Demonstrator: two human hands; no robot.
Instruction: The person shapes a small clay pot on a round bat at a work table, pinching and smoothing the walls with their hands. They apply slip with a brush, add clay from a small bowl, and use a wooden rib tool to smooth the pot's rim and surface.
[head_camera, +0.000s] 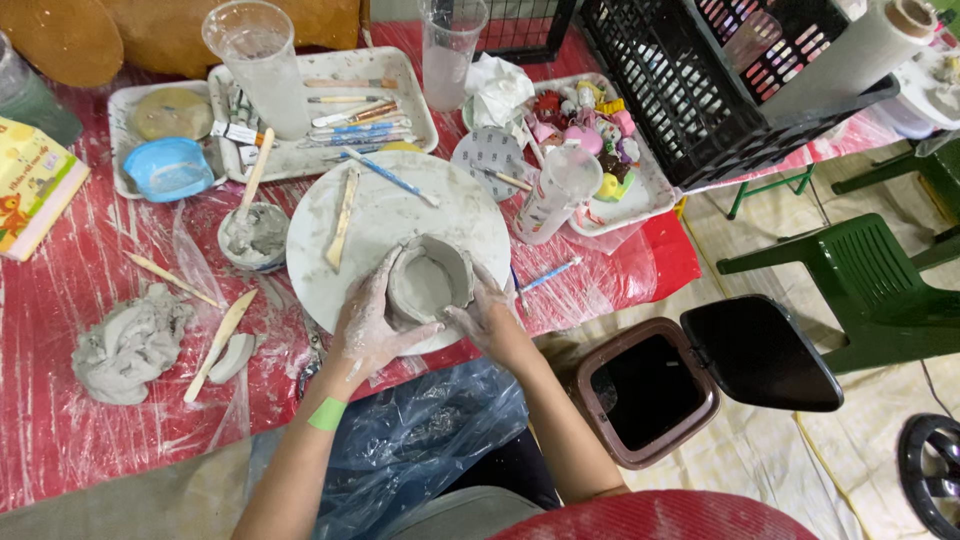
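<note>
A: What does the head camera show at the hands?

B: A small round grey clay bowl (430, 283) sits at the near edge of a round white turntable disc (400, 215) on the red plastic-covered surface (70, 290). The left hand (372, 325) cups its left wall, the right hand (487, 315) its right, fingers curled against the clay.

A: And nearby?

B: A flat wooden modelling stick (343, 218) lies on the disc; a lump of grey clay (128, 345) sits well left.
</note>
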